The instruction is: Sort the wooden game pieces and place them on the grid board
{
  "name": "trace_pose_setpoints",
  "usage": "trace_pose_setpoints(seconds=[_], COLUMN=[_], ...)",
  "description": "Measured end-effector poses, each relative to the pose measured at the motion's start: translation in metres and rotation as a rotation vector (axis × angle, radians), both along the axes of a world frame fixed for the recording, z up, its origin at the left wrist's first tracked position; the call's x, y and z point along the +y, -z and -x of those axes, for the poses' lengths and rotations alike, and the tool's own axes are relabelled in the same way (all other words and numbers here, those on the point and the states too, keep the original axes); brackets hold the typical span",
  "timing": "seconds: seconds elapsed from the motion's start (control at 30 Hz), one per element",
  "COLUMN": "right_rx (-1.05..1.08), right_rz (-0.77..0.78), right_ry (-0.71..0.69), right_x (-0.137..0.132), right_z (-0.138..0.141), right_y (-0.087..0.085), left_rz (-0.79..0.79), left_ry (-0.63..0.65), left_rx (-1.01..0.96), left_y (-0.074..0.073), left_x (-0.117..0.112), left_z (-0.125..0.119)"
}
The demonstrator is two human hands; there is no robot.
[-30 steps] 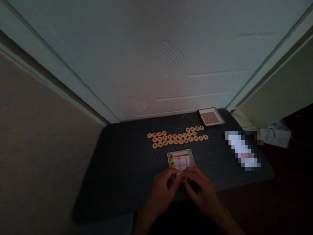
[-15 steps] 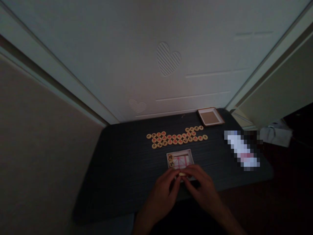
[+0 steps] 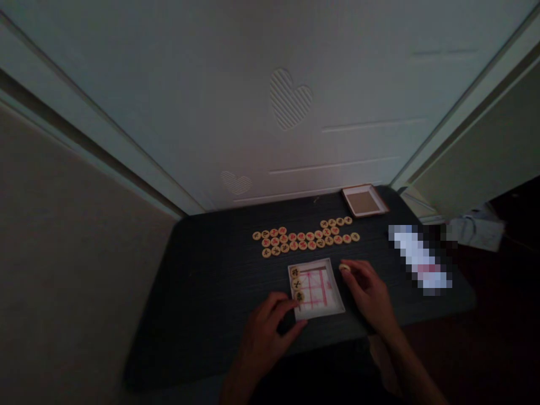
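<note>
White-walled and shallow, an open box (image 3: 320, 315) stood at the lower centre of the head view, on a dark table (image 3: 202, 304). Inside it lay a pale sheet (image 3: 316, 287) printed with pink lines, and along its left wall three round discs (image 3: 296, 284) with dark characters sat in a column.

The left hand (image 3: 272, 326) was at the box's lower left corner, its thumb and forefinger spread apart. The forefinger's tip came to the nearest of the three discs; whether it touched that disc or only the box could not be told. The right hand (image 3: 367, 287) was just right of the box, over the table, and pinched a single pale disc (image 3: 345, 268) between thumb and fingertips. The marking on that one was too small to read.

Above the box, near the frame's centre, many more discs (image 3: 302, 245) lay flat in uneven rows, some marked in red and others in black. Farther up and to the right, a brown-edged tray (image 3: 364, 202) rested near the table's far edge. Toward the right of the frame lay a whitish item (image 3: 417, 259), pixelated beyond recognition. Behind the table, a pale panel (image 3: 189, 84) filled the upper frame, carrying a ribbed heart (image 3: 290, 99) and, lower left of it, a smaller heart (image 3: 236, 182).
</note>
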State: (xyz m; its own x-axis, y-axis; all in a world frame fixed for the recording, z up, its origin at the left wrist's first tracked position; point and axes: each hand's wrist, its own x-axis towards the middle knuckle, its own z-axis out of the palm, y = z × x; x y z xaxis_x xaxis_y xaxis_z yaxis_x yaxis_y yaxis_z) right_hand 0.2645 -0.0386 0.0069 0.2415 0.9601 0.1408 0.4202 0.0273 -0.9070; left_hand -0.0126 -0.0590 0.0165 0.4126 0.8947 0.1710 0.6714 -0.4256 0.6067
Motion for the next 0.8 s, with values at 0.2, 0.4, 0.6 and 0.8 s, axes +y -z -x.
trace_pose_setpoints(seconds=[0.2, 0.4, 0.6, 0.8], right_rx=[0.165, 0.061, -0.098, -0.199], right_rz=[0.092, 0.074, 0.031, 0.010], right_ry=[-0.003, -0.026, -0.035, -0.024], right_x=[-0.002, -0.002, -0.002, -0.002], right_z=[0.008, 0.010, 0.005, 0.007], right_y=[0.005, 0.006, 0.008, 0.007], left_rz=[-0.074, -0.066, -0.039, -0.012], left_ry=[0.028, 0.054, 0.052, 0.068], left_rx=[0.016, 0.038, -0.014, -0.038], left_y=[0.009, 0.005, 0.008, 0.008], left_x=[-0.002, 0.002, 0.002, 0.002], left_z=[0.000, -0.003, -0.001, -0.001])
